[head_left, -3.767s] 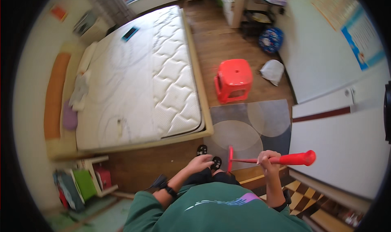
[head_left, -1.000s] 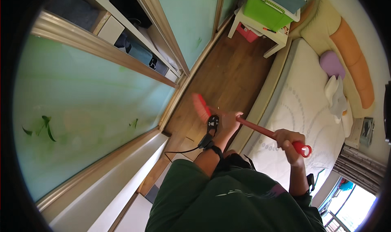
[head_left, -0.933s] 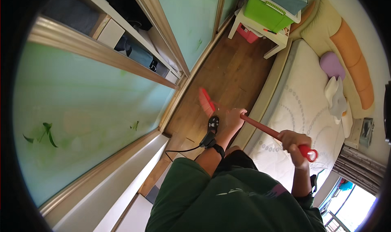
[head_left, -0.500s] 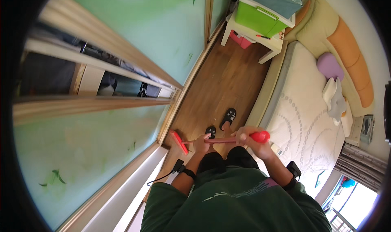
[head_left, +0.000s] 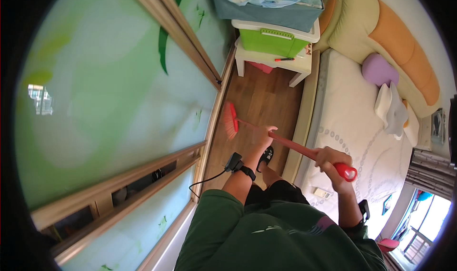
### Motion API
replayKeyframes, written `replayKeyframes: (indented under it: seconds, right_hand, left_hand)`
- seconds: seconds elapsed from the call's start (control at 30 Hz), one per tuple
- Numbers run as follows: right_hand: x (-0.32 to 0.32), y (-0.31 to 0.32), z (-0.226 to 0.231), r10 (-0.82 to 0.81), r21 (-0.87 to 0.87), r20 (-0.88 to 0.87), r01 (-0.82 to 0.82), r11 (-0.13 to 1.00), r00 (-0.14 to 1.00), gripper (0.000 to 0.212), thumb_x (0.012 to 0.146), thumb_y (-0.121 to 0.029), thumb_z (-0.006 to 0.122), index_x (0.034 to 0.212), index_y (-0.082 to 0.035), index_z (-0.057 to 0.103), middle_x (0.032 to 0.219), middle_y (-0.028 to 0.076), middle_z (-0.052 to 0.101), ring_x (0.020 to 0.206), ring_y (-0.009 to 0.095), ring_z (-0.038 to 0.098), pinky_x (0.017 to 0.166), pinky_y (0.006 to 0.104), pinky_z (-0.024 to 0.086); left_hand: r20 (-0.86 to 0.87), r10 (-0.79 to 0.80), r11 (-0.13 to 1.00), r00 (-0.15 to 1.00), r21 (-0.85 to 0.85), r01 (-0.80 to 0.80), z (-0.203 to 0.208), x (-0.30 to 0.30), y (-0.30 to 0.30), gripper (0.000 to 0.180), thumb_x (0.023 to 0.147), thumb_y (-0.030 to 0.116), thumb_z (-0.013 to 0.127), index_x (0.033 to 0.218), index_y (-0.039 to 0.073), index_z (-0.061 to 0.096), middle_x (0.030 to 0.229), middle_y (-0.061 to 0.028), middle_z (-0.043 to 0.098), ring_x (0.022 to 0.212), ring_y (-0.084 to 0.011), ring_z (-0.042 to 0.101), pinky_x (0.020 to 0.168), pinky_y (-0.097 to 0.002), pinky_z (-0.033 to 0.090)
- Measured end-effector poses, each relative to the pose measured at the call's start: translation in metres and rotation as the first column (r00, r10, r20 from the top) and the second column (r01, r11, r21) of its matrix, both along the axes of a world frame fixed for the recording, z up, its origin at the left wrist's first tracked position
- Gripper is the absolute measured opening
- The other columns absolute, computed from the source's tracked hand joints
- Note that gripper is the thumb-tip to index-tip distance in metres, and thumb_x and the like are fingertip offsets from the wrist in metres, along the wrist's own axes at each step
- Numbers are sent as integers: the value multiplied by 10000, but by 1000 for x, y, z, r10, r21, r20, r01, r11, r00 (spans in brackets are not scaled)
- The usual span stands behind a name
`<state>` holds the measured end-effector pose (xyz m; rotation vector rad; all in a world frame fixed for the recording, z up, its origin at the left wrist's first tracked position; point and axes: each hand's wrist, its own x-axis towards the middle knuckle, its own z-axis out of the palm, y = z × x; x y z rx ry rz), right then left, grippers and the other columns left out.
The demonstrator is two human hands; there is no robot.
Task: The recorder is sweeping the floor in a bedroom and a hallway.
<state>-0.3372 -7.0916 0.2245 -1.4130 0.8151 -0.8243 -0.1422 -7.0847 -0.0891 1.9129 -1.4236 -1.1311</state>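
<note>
Probably mid-sweep beside the white-mattressed bed point(head_left: 342, 123)
Left hand point(head_left: 263, 136) + right hand point(head_left: 334, 162) grip my long red plastic broom point(head_left: 294, 145), dunno what remains.

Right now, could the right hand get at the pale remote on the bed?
Probably not as is: the right hand grips the broom handle, though nothing seems to cover the remote.

The broom handle point(head_left: 293, 145) is looking like smooth plastic, its end point(head_left: 350, 174) gleaming; the floor point(head_left: 266, 92) is showing wood grain, the sliding door point(head_left: 119, 114) is reflecting like glass, the mattress point(head_left: 352, 114) is showing matt cloth.
</note>
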Motion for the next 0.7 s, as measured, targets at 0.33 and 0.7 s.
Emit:
replayKeyframes:
  seconds: [0.33, 0.7]
  right_hand:
    - [-3, -66, -29, -254, 43, -21, 254, 966, 967, 116, 886, -18, 603, 773, -7, 580, 801, 94, 611, 942, 266, 623, 983, 471, 441]
    - [13, -147, 27, -577, -2, 24, 578, 816, 816, 325, 959, -247, 545, 734, -14, 568, 715, 128, 608, 825, 281, 652, 967, 555, 467]
  left_hand:
    - [71, -211, 949, 975, -224, 222, -32, 34, -142, 216, 756, 68, 612, 941, 115, 714, 889, -115, 687, 870, -307, 649, 741, -400, 494]
    - [91, -452, 882, 887, -102, 460, 5, 36, -208, 222, 740, 62, 593, 910, 120, 723, 877, -111, 708, 848, -297, 676, 747, -405, 515]
